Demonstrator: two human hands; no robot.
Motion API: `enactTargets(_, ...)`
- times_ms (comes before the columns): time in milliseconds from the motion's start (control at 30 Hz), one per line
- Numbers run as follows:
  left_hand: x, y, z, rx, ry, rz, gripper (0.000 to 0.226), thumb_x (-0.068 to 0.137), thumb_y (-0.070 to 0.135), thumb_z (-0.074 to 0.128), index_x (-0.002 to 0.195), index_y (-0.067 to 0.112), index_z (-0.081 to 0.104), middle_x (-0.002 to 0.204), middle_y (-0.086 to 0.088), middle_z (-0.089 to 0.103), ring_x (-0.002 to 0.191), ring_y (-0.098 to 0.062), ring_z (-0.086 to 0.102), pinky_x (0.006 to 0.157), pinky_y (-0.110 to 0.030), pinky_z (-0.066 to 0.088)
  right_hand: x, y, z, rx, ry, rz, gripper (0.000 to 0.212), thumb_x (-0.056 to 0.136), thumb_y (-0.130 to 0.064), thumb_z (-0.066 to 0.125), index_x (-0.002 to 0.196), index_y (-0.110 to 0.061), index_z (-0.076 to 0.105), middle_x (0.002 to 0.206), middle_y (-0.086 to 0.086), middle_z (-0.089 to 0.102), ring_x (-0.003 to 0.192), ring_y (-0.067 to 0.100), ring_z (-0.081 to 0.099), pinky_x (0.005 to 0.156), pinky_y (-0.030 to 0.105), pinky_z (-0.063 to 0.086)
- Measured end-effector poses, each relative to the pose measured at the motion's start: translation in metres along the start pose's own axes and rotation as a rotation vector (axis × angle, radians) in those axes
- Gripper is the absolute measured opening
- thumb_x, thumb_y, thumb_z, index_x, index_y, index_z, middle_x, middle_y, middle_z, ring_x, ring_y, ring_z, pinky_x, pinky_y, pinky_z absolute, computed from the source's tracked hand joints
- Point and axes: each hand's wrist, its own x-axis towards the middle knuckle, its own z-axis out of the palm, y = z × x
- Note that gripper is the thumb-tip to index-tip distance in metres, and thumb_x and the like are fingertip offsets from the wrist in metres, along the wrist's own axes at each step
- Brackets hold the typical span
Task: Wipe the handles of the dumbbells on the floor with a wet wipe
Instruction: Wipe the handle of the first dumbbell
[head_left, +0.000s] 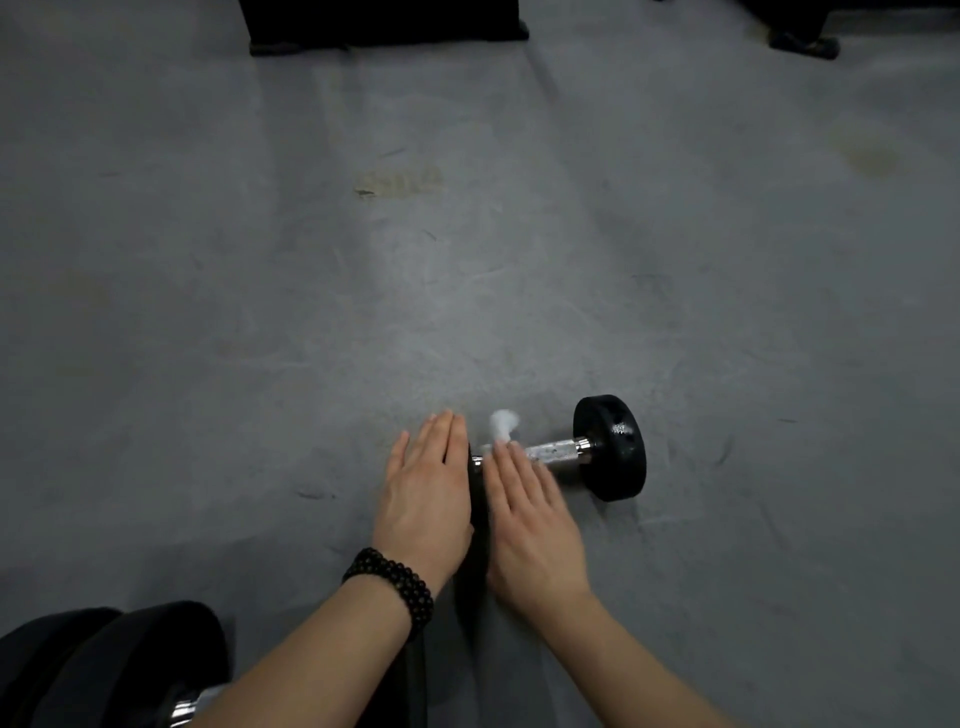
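A small dumbbell (610, 447) with black round ends and a chrome handle (553, 451) lies on the grey floor. My left hand (426, 493) lies flat with straight fingers against its near black end, which is mostly hidden between my hands. My right hand (530, 519) rests with straight fingers over the handle's left part, pressing a white wet wipe (503, 423) against it. A bunched end of the wipe sticks up past my fingertips.
A larger dumbbell (130, 670) with black ends and a chrome bar lies at the bottom left by my left forearm. Dark equipment bases (384, 26) stand at the top edge. Scuffed grey floor (467, 234) stretches in between.
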Motion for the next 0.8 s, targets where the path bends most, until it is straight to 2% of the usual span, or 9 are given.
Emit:
enactTargets(133,0.002,-0.001,-0.001,-0.002,0.001,0.008,0.109,0.077,0.026,0.078,0.156,0.014,0.004,0.164,-0.001,0.006,0.151,-0.015,0.005,0.122,-0.035,-0.002,-0.006,0.018,-0.001,0.059,0.060,0.279,0.097,0.066,-0.015,0.056,0.154,0.000,0.018,0.163,0.016,0.010,0.151,0.028,0.008,0.119,0.043,0.012)
enactTargets(233,0.004,-0.002,0.001,-0.010,-0.006,0.008,0.109,0.077,0.024,0.078,0.156,0.013,0.003,0.165,-0.001,0.005,0.151,-0.015,0.004,0.123,-0.034,-0.001,-0.004,0.004,0.001,0.098,0.057,0.168,0.088,0.074,-0.027,0.037,0.155,-0.001,0.015,0.164,0.016,0.005,0.152,0.027,0.000,0.119,0.044,0.009)
enactTargets(300,0.005,-0.003,0.001,-0.008,-0.016,0.014,0.112,0.076,0.026,0.080,0.156,0.014,0.003,0.164,-0.001,0.005,0.151,-0.015,0.005,0.123,-0.034,0.000,-0.003,0.009,0.001,0.041,0.054,0.083,0.085,0.076,-0.023,0.045,0.154,0.000,0.021,0.163,0.016,0.010,0.152,0.028,0.006,0.118,0.044,0.012)
enactTargets(367,0.006,-0.004,0.001,-0.015,-0.016,0.019,0.113,0.075,0.027,0.081,0.156,0.014,0.003,0.164,-0.001,0.006,0.151,-0.015,0.006,0.122,-0.034,0.001,-0.004,0.025,-0.001,-0.009,0.085,0.173,0.084,0.071,-0.017,0.049,0.151,0.002,0.029,0.161,0.018,0.018,0.150,0.030,0.017,0.118,0.043,0.016)
enactTargets(467,0.006,-0.004,0.001,-0.021,-0.014,0.020,0.112,0.074,0.027,0.081,0.156,0.014,0.005,0.164,-0.001,0.008,0.151,-0.015,0.007,0.123,-0.033,0.003,-0.004,0.020,-0.006,0.053,0.115,0.320,0.085,0.070,-0.021,0.031,0.151,0.005,0.025,0.160,0.021,0.019,0.149,0.032,0.016,0.119,0.044,0.015)
enactTargets(600,0.010,-0.006,0.002,-0.034,-0.019,0.024,0.104,0.079,0.026,0.075,0.156,0.013,0.005,0.164,-0.002,0.007,0.151,-0.015,0.007,0.123,-0.033,0.005,0.000,-0.013,0.001,0.071,0.057,0.012,0.091,0.068,-0.019,0.058,0.151,0.001,0.026,0.161,0.018,0.019,0.151,0.030,0.010,0.121,0.045,0.014)
enactTargets(633,0.013,-0.007,0.002,-0.038,-0.020,0.023,0.104,0.078,0.027,0.075,0.155,0.013,0.006,0.164,-0.002,0.009,0.151,-0.015,0.008,0.123,-0.033,0.006,0.002,-0.009,0.000,0.036,0.056,-0.007,0.091,0.069,-0.020,0.059,0.151,0.000,0.027,0.160,0.018,0.020,0.150,0.030,0.011,0.119,0.045,0.013)
enactTargets(700,0.018,-0.008,0.001,-0.023,-0.034,0.027,0.113,0.071,0.033,0.081,0.154,0.013,0.008,0.163,-0.002,0.013,0.150,-0.016,0.011,0.123,-0.035,0.009,0.005,0.008,-0.003,0.014,0.074,0.105,0.091,0.067,-0.017,0.057,0.151,0.001,0.027,0.160,0.017,0.019,0.150,0.030,0.016,0.118,0.045,0.015)
enactTargets(800,0.030,-0.008,-0.004,-0.025,-0.081,0.020,0.128,0.056,0.044,0.091,0.152,0.011,0.013,0.159,-0.002,0.019,0.148,-0.017,0.016,0.122,-0.037,0.012,0.007,0.026,-0.013,0.104,0.151,0.216,0.093,0.066,-0.007,0.051,0.153,0.002,0.021,0.162,0.018,0.013,0.151,0.029,0.007,0.121,0.046,0.020)
